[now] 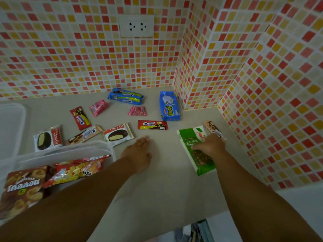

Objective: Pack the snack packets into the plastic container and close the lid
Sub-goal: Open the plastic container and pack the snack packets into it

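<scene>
A clear plastic container (97,149) sits at the lower left and holds a brown snack bag (22,187) and a red snack bag (76,169). My left hand (139,152) hovers flat over the counter with fingers spread, holding nothing. My right hand (209,145) lies on a green packet (195,154) at the right; its grip is unclear. Loose packets lie beyond: two Choco Pie packs (118,134) (47,139), red cream-biscuit packs (152,125) (80,117), two pink packs (98,107) (137,111), and blue packs (125,96) (169,106).
The container's lid (10,123) lies at the far left of the grey counter (166,186). Mosaic-tiled walls close in the back and right, with a socket (136,26) on the back wall. A beige pack (214,129) lies beside the green packet. The counter's front edge runs at the lower right.
</scene>
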